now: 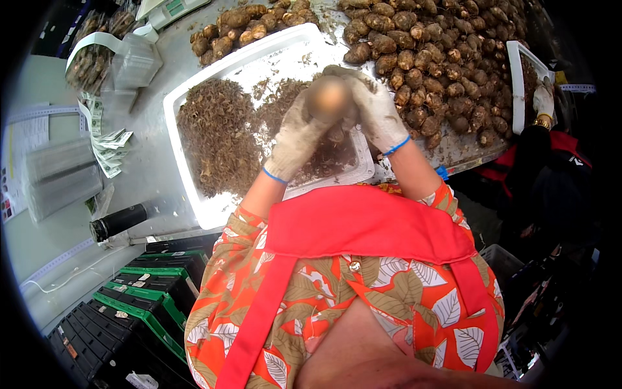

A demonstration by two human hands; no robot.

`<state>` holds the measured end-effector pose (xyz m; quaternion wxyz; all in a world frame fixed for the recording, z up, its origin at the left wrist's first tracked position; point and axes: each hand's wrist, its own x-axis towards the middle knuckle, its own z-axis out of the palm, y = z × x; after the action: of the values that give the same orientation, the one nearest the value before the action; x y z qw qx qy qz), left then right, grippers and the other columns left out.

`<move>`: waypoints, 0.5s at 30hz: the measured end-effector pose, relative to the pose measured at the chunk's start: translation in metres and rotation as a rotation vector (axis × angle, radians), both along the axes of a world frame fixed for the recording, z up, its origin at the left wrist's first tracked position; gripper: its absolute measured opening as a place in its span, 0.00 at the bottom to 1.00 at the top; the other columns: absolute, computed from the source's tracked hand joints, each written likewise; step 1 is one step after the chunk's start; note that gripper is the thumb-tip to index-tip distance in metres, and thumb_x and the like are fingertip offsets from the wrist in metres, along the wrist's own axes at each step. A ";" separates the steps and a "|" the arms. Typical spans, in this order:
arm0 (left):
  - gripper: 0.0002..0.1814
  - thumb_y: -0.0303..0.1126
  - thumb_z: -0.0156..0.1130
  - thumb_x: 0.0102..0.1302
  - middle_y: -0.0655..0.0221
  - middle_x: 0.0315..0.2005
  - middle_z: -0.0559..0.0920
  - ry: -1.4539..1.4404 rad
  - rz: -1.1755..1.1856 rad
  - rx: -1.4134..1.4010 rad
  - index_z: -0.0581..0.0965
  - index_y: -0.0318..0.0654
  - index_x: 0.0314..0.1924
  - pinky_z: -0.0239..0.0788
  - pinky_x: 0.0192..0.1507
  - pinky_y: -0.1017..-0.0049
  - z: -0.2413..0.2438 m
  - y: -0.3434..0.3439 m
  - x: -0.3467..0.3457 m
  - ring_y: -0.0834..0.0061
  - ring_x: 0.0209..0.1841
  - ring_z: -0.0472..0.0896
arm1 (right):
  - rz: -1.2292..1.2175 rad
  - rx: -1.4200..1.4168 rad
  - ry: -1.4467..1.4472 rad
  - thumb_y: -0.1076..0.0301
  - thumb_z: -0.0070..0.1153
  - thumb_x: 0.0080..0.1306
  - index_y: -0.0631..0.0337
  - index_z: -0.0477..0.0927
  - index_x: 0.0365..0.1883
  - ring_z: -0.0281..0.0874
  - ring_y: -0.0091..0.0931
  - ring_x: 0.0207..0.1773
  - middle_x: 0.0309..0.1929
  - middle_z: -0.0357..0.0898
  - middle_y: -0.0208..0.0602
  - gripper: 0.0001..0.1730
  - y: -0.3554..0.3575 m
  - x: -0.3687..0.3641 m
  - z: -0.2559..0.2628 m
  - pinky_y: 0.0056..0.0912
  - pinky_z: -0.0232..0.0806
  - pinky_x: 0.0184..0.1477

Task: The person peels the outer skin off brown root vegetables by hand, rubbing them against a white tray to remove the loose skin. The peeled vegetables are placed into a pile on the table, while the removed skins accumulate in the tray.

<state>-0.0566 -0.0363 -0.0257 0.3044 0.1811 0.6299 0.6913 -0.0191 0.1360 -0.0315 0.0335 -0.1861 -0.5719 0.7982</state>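
Observation:
Both my hands wear dirty white knit gloves with blue cuffs and meet over a white foam tray [192,204]. My left hand [301,131] and my right hand [371,104] close around a taro corm [330,97], whose pale orange end faces up and looks blurred. Which fingers press on it I cannot tell. Beneath them in the tray lie brown fibrous peelings [218,136], heaped thickest at the left. Beyond the tray's right side spreads a large pile of unpeeled taro corms [437,63], and a smaller heap of corms [243,26] lies behind the tray.
Left on the metal table [150,131] are plastic containers [133,61], a strip of printed labels [107,146] and a black cylinder [121,221]. A scale [170,9] stands behind. Black and green crates [141,296] stand lower left. At right, a co-worker's gloved hand [543,99] is at another foam tray [517,87].

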 end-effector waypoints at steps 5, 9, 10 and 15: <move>0.44 0.59 0.68 0.62 0.57 0.60 0.77 0.193 -0.055 -0.314 0.68 0.35 0.68 0.66 0.65 0.66 0.002 -0.007 -0.010 0.66 0.63 0.74 | 0.180 -0.109 0.069 0.61 0.55 0.73 0.67 0.79 0.56 0.82 0.21 0.33 0.40 0.85 0.35 0.20 0.012 0.006 0.018 0.19 0.74 0.28; 0.44 0.60 0.66 0.62 0.55 0.62 0.76 0.196 -0.105 -0.260 0.68 0.36 0.68 0.65 0.67 0.65 0.010 -0.007 -0.012 0.64 0.65 0.74 | 0.092 0.152 0.143 0.67 0.54 0.72 0.66 0.83 0.49 0.83 0.21 0.34 0.40 0.85 0.38 0.14 0.007 0.005 0.014 0.20 0.76 0.32; 0.43 0.59 0.67 0.62 0.55 0.62 0.76 0.211 -0.095 -0.264 0.68 0.36 0.68 0.65 0.67 0.65 0.004 -0.008 -0.013 0.63 0.65 0.73 | 0.053 0.196 0.159 0.68 0.54 0.71 0.67 0.83 0.48 0.82 0.21 0.33 0.39 0.85 0.38 0.13 0.002 0.006 0.016 0.20 0.76 0.32; 0.45 0.57 0.70 0.60 0.56 0.61 0.76 -0.027 0.012 -0.170 0.67 0.37 0.68 0.64 0.67 0.65 -0.006 -0.012 -0.006 0.63 0.66 0.73 | -0.002 0.614 0.321 0.70 0.54 0.70 0.66 0.83 0.45 0.82 0.22 0.35 0.36 0.85 0.41 0.11 -0.008 0.006 0.013 0.23 0.77 0.33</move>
<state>-0.0630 -0.0486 -0.0312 0.3231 0.1414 0.6831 0.6395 -0.0131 0.1283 -0.0182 0.1785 -0.0399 -0.7725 0.6081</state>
